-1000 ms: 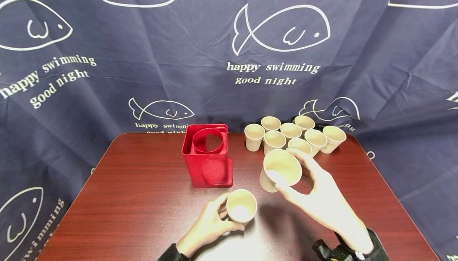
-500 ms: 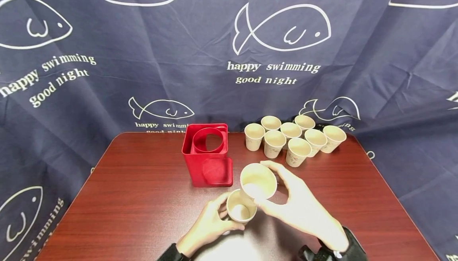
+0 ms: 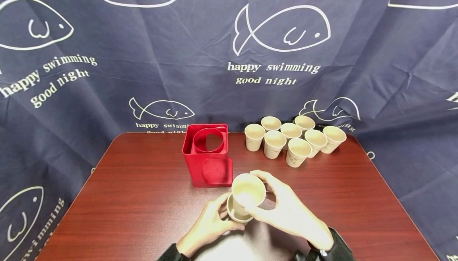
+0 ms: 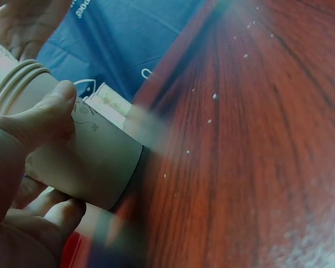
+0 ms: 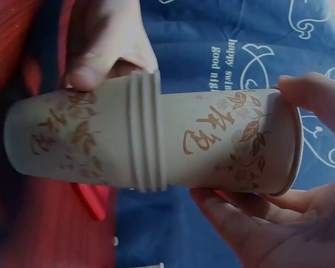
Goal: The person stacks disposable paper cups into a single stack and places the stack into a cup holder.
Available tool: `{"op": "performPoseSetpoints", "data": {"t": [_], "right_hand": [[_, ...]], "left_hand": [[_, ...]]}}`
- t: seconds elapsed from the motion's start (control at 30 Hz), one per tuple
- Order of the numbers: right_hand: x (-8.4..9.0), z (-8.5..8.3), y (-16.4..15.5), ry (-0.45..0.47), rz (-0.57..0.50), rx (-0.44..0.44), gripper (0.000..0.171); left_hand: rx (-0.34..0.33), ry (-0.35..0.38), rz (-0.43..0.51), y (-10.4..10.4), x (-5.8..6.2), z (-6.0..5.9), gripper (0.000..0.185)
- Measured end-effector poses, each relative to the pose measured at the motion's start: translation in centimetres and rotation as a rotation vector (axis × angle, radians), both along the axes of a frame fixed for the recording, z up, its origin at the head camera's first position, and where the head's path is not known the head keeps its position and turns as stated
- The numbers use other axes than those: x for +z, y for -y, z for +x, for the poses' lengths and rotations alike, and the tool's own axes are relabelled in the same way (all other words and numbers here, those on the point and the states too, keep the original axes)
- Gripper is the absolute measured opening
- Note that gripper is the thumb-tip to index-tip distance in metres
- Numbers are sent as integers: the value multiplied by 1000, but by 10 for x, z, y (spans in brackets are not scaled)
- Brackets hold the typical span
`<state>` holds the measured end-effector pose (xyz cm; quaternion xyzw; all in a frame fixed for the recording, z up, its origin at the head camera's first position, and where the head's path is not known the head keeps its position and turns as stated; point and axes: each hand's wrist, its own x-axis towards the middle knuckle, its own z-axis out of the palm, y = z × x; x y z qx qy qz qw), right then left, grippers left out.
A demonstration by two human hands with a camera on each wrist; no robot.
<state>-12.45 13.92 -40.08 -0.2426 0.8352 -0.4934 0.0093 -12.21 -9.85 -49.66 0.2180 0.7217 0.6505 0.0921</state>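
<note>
My left hand (image 3: 209, 219) grips a small stack of nested paper cups (image 5: 61, 139), thumb on one side and fingers on the other. The stack's piled rims show in the right wrist view, and its base is close over the table in the left wrist view. In my right hand (image 3: 290, 209) is another paper cup (image 3: 248, 187), pale with a brown leaf print and lettering. Thumb and fingers hold this cup (image 5: 234, 139) near its rim. Its lower part sits inside the stack's mouth, hidden by the rims.
Several upright paper cups (image 3: 274, 145) stand grouped at the back right of the reddish wooden table (image 3: 125, 181). A red square container (image 3: 205, 165) with a round ring in its top stands behind the left hand. A dark blue fish-print cloth (image 3: 200, 66) hangs behind the table.
My right hand has carried its paper cup left and down from near the grouped cups, and the cup's base has entered the stack. My left hand has stayed in place.
</note>
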Motion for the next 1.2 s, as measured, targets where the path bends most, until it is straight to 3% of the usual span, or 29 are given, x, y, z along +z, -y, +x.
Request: {"op": "performPoseSetpoints", "data": {"t": [0.33,0.5,1.0,1.2], "right_hand": [[-15,1,5,6,0,13,70],[-18,2,6,-44,36,3,70],[-34,0,7,-83,69,51,69],[-39,2,8,-45,63,51,69]], "left_hand": [[4,3,-4,0,0,0,77],[7,15,-10,0,0,0,78],[33,0,-58,1,1,0,81],[20,4,-48,2,0,-1,79]]}}
